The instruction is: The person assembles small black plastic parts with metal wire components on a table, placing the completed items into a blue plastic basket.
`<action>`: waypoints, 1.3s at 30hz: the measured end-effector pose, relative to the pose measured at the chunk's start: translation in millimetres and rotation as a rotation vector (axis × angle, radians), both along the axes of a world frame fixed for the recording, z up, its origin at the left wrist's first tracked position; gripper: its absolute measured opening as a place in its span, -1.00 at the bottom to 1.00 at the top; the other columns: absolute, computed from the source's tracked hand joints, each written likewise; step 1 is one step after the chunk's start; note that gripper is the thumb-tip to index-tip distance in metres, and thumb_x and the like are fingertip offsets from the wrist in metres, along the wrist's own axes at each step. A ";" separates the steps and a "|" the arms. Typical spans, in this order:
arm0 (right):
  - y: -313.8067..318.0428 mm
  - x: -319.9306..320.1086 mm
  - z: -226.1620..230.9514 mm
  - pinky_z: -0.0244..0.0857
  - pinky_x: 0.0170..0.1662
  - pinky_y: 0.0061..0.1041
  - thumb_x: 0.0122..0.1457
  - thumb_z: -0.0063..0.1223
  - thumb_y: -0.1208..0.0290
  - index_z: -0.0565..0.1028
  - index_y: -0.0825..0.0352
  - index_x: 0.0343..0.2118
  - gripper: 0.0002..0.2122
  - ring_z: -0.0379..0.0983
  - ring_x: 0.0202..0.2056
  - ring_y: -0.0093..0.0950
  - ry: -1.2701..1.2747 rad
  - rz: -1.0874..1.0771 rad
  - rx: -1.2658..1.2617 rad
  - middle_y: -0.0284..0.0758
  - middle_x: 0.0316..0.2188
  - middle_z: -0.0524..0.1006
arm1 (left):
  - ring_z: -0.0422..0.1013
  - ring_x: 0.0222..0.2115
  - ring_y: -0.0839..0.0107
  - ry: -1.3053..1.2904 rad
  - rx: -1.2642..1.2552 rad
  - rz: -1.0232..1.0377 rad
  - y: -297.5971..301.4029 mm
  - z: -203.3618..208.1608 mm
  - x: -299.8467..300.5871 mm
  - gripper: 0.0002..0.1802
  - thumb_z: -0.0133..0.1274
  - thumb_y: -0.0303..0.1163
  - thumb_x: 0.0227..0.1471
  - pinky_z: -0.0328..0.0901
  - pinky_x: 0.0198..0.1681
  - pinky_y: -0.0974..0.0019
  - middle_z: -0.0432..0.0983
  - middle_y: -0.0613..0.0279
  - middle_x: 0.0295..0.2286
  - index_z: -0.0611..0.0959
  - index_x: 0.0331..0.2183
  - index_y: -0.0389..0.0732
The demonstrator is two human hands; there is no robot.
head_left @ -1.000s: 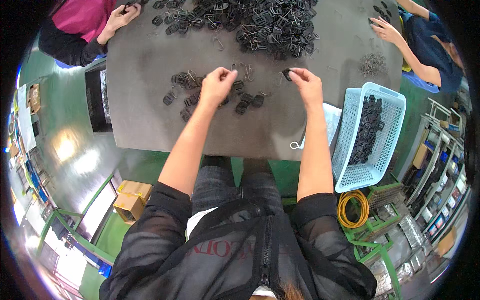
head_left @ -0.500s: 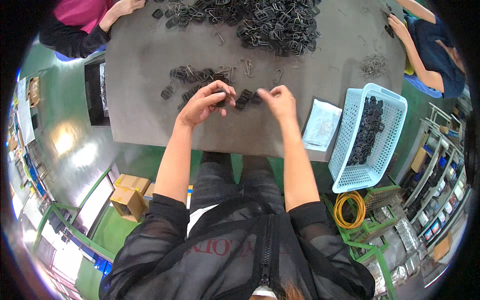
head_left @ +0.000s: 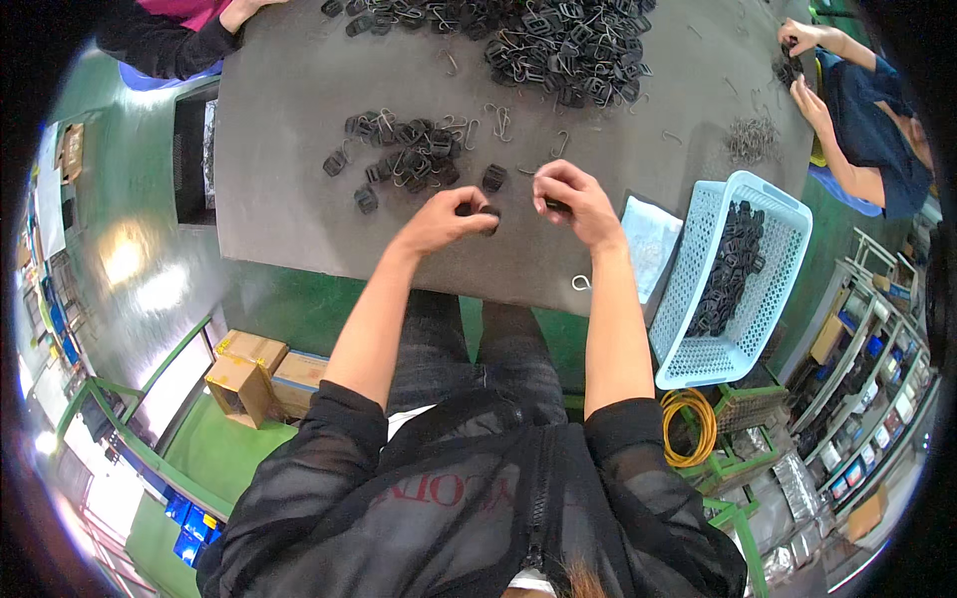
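My left hand [head_left: 446, 219] is closed, thumb and fingers pinching a black plastic buckle [head_left: 490, 213] just above the table. Apart from it on the right, my right hand [head_left: 580, 207] curls its fingers round a small black piece, seemingly another buckle [head_left: 558, 204], mostly hidden by the fingers. A lone black buckle [head_left: 493, 177] lies on the table between and beyond my hands. Behind my left hand spreads a small pile of black buckles [head_left: 414, 149] with wire hooks. A bright metal hook [head_left: 581, 283] shows beside my right forearm near the table's front edge.
A large heap of black buckles and hooks [head_left: 568, 50] covers the far table [head_left: 299, 219]. Right of me are a clear bag [head_left: 648, 244], a blue basket of buckles [head_left: 797, 239] and a hook pile [head_left: 753, 140]. Co-workers sit at far left and right [head_left: 857, 130].
My right hand has picked up a black piece and drawn back a little. My left hand has moved right and nearer with its buckle. A metal hook now appears beside my right forearm.
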State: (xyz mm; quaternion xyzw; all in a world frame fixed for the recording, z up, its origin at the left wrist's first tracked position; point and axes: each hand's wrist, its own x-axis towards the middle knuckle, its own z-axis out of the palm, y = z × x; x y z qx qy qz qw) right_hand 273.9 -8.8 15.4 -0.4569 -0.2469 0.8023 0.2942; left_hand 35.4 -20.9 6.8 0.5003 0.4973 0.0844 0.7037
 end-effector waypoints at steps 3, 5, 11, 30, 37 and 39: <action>9.0 -37.4 -10.8 0.31 -0.41 -0.54 -0.08 0.17 0.38 0.44 0.18 -0.30 -0.76 0.43 -0.41 -0.45 -0.828 0.420 0.486 -0.34 -0.45 0.44 | 0.38 -0.49 0.51 -0.515 -0.388 0.218 -3.6 12.2 -36.6 -0.80 0.06 -0.36 -0.10 0.25 -0.56 0.51 0.45 0.32 -0.43 0.49 -0.37 -0.20; 7.5 -55.1 -7.2 0.33 -0.29 -0.35 -0.13 0.20 0.34 0.43 0.17 -0.36 -0.76 0.40 -0.30 -0.35 -1.125 0.519 0.718 -0.32 -0.34 0.39 | 0.37 -0.51 0.54 -0.729 -0.286 0.447 -3.4 22.5 -45.8 -0.82 0.00 -0.27 0.01 0.22 -0.60 0.54 0.45 0.28 -0.38 0.48 -0.40 -0.18; 3.0 -54.5 -27.4 0.32 -0.27 -0.32 -0.15 0.22 0.33 0.39 0.21 -0.40 -0.74 0.38 -0.25 -0.32 -1.270 0.512 0.783 -0.34 -0.35 0.34 | 0.35 -0.58 0.45 0.510 0.578 0.589 38.4 -25.0 -66.5 -0.63 0.16 -0.18 -0.11 0.23 -0.53 0.37 0.41 0.32 -0.59 0.51 -0.29 -0.20; -27.9 -49.0 0.7 0.11 -0.63 -0.77 0.09 0.01 0.45 0.44 0.29 -0.29 -0.88 0.39 -0.48 -0.60 0.157 -0.396 -0.057 -0.37 -0.47 0.44 | 0.24 -0.61 0.70 -0.468 -0.090 0.407 103.2 28.9 -91.2 -0.72 -0.01 -0.18 0.05 0.02 -0.67 0.63 0.33 0.42 -0.62 0.52 -0.48 -0.20; 27.2 -108.3 -24.8 0.30 -0.44 -0.45 -0.15 0.26 0.27 0.44 0.29 -0.30 -0.65 0.45 -0.48 -0.43 -1.135 -0.045 0.333 -0.34 -0.57 0.49 | 0.29 -0.61 0.68 -0.223 -0.122 0.534 111.9 12.0 -101.3 -0.74 0.04 -0.20 0.02 0.07 -0.68 0.64 0.40 0.39 -0.60 0.55 -0.39 -0.22; 29.1 -114.2 -25.7 0.29 -0.35 -0.40 -0.18 0.26 0.32 0.48 0.30 -0.40 -0.73 0.45 -0.48 -0.38 -1.184 -0.047 0.329 -0.30 -0.56 0.49 | 0.39 -0.57 0.50 0.241 0.081 0.419 98.9 -2.6 -84.9 -0.75 0.13 -0.27 -0.09 0.25 -0.54 0.46 0.49 0.33 -0.58 0.56 -0.36 -0.21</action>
